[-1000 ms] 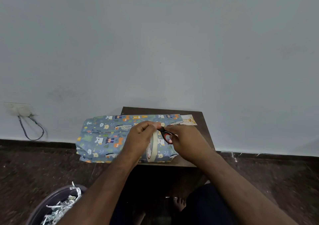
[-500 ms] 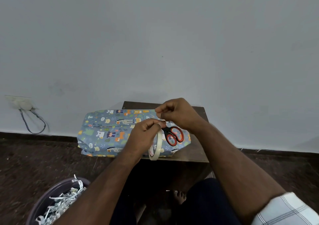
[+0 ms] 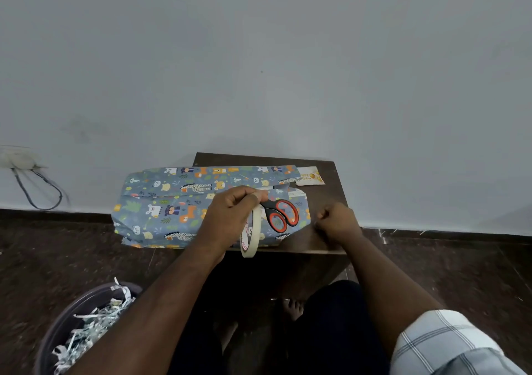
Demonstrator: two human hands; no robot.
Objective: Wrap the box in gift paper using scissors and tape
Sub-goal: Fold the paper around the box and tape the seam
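Blue animal-print paper covers the box (image 3: 172, 204) under red-handled scissors (image 3: 280, 214); beside them, the left hand (image 3: 230, 216) pinches the tape roll (image 3: 251, 230), the right hand (image 3: 336, 222) fisted, writing illegible.

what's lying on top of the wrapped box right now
The red-and-black scissors lie on the wrapped box, handles toward the person. The left hand grips a tape roll over the box's near edge, hiding the blade tips and the paper beneath it.
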